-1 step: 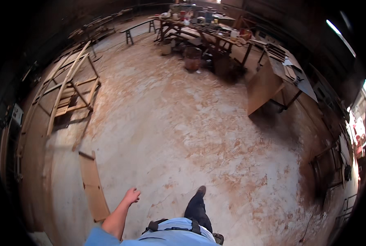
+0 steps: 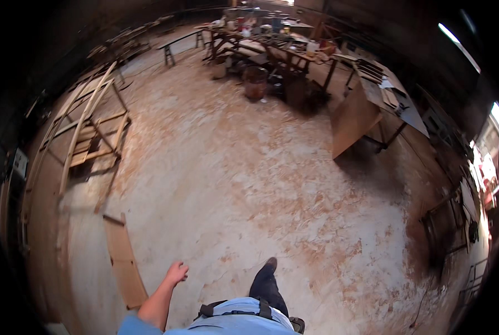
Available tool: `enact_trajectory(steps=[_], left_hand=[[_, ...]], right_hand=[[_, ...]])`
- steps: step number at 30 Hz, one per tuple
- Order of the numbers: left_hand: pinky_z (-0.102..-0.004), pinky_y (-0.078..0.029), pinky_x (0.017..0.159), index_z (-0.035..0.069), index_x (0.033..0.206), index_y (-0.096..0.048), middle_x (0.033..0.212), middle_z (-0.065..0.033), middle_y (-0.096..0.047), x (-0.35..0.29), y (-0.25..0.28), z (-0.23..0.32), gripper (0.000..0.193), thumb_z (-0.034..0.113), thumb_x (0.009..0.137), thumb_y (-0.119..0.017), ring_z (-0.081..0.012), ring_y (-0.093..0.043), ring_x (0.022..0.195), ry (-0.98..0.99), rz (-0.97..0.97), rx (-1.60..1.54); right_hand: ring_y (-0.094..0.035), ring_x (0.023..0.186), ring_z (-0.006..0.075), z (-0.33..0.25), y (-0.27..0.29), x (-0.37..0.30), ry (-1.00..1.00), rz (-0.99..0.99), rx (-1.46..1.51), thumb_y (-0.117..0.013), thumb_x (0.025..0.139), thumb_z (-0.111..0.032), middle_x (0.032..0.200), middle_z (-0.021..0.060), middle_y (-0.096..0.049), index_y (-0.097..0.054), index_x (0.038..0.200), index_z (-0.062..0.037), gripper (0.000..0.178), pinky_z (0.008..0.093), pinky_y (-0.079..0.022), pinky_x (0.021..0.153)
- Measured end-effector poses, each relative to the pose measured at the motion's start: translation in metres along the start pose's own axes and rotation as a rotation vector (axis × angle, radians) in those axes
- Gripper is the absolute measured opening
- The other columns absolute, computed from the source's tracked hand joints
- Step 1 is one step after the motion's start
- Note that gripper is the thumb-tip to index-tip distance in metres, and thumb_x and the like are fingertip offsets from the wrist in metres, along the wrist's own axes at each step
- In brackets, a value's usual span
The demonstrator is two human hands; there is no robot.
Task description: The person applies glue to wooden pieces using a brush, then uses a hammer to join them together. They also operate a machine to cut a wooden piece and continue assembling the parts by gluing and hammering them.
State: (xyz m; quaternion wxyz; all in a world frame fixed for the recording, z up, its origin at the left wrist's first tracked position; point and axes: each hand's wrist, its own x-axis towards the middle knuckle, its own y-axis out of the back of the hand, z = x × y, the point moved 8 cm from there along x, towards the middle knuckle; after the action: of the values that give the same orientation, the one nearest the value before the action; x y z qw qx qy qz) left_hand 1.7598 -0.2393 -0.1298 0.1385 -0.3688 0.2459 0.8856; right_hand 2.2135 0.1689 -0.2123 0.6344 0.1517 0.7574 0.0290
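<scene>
My left hand (image 2: pixel 176 273) hangs at the lower left, in front of my body, with loosely bent fingers that stand a little apart. Nothing shows in it. Nearest to it in the picture is a flat wooden board (image 2: pixel 124 259) on the floor, and the hand does not touch that board. My right hand is out of view. One dark-trousered leg (image 2: pixel 265 285) reaches forward over the floor below me.
Wooden frames (image 2: pixel 93 120) stand at the left. A cluttered workbench (image 2: pixel 283 47) runs across the back, with a rusty bucket (image 2: pixel 255 84) before it. To the right is a table with a wooden panel (image 2: pixel 354 120) on its side. The pale floor (image 2: pixel 233 184) is stained brown.
The surroundings have shifted slightly left in the picture, the board and frames a little downward too. My left hand sits slightly lower and further left, with its fingers much as before.
</scene>
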Motion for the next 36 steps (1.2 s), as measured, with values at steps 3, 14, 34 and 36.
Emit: enact_trajectory(steps=[3, 14, 34, 36], left_hand=[[-0.0375, -0.056, 0.056, -0.001, 0.143, -0.033, 0.089, -0.0164, -0.063, 0.007, -0.036, 0.016, 0.067, 0.019, 0.085, -0.06, -0.0247, -0.065, 0.067, 0.149, -0.045, -0.024], [-0.0398, -0.055, 0.077, -0.008, 0.113, -0.061, 0.102, -0.0195, -0.067, 0.2, -0.134, 0.175, 0.044, 0.028, 0.087, -0.061, -0.0273, -0.066, 0.088, -0.018, -0.19, 0.339], [-0.0349, -0.055, 0.056, 0.0, 0.143, -0.032, 0.093, -0.0129, -0.061, 0.538, -0.377, 0.829, 0.06, 0.018, 0.089, -0.053, -0.023, -0.063, 0.067, -0.043, -0.144, 0.204], [-0.0344, -0.054, 0.055, 0.001, 0.143, -0.033, 0.093, -0.0129, -0.061, 0.542, -0.42, 0.865, 0.06, 0.019, 0.09, -0.056, -0.0222, -0.064, 0.068, 0.024, -0.197, 0.225]], right_hand=[[-0.054, 0.053, 0.0242, -0.013, 0.057, 0.027, -0.086, -0.044, 0.128, -0.057, 0.087, -0.045, 0.062, 0.0118, -0.058, -0.06, 0.071, -0.0032, 0.044, 0.0417, -0.044, 0.05], [-0.055, 0.048, 0.0154, -0.441, 0.428, -0.042, 0.444, 0.399, 0.635, -0.067, 0.081, -0.021, 0.068, 0.0067, -0.057, -0.055, 0.093, -0.0022, 0.025, 0.0323, -0.049, 0.043], [-0.056, 0.047, 0.0146, -0.826, 0.765, 0.129, 0.395, 0.823, 0.551, -0.067, 0.083, -0.03, 0.057, 0.005, -0.056, -0.056, 0.074, -0.001, 0.032, 0.0319, -0.047, 0.044], [-0.057, 0.047, 0.0167, -0.872, 0.812, 0.148, 0.49, 0.87, 0.496, -0.066, 0.083, -0.033, 0.056, 0.0064, -0.056, -0.056, 0.075, 0.0, 0.035, 0.0334, -0.047, 0.046]])
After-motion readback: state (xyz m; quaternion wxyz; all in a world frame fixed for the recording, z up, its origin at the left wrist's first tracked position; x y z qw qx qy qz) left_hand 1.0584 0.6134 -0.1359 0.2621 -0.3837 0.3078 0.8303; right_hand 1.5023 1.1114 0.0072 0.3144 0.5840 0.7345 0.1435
